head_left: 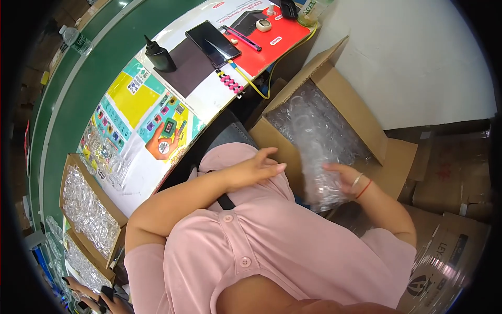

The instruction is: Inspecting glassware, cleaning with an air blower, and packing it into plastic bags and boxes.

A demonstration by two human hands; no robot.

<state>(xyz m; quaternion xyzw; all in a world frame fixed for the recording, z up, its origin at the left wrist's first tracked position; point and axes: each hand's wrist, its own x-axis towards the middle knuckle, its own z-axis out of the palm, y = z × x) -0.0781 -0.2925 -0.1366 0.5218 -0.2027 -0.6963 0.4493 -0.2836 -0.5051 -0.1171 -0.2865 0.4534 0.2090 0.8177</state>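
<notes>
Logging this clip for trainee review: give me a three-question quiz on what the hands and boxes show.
1. True or false: the right hand grips a clear plastic bag hanging out of the open cardboard box.
2. The left hand is: A) on the phone B) open, holding nothing C) in a tray.
3. What colour is the bottle on the workbench?

Key: 1 true; 2 B; 3 black.

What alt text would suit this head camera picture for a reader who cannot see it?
A person in a pink shirt grips a clear plastic bag with the right hand beside an open cardboard box; the left hand hovers open nearby.
</notes>
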